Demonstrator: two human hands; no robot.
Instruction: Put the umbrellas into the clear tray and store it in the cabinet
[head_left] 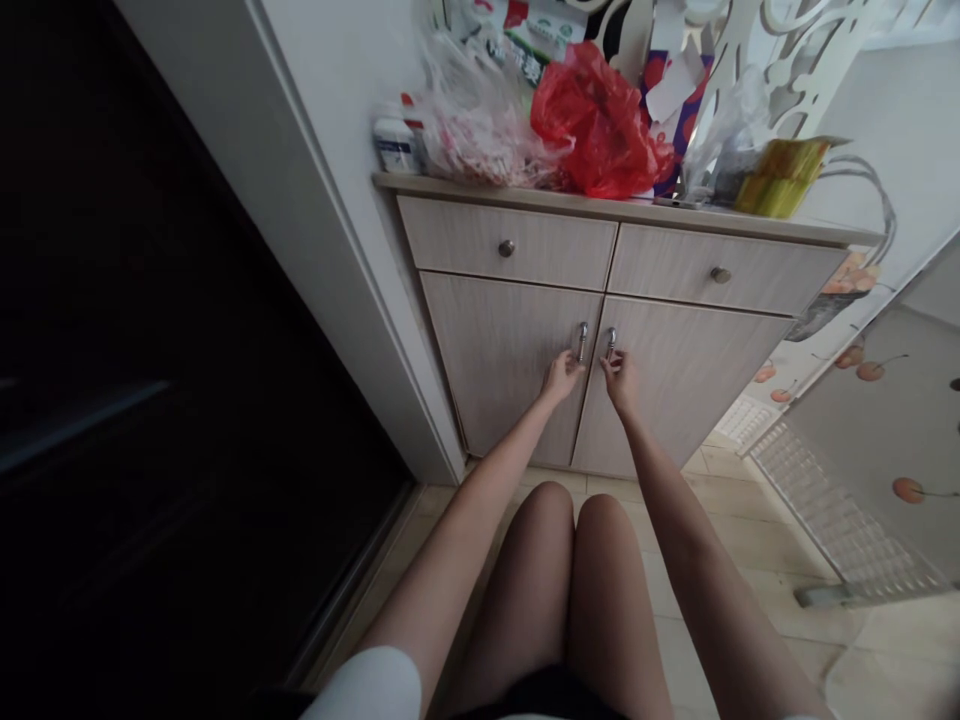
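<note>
Both of my hands are at a pale wood-grain cabinet (499, 350) with two closed doors. My left hand (561, 377) has its fingers closed around the lower end of the left door handle (583, 338), a slim metal pull. On the other side of the door gap, my right hand (622, 381) pinches the lower part of the right door handle (613, 336). The fingertips are small in view and partly hidden by the hands.
Two drawers with round knobs (507, 248) sit above the doors. On the cabinet top are a red plastic bag (596, 125), a clear bag (480, 120), a white bottle (396, 145) and a yellow packet (784, 178). A dark door (187, 400) stands left; a cherry-patterned panel (870, 450) is right.
</note>
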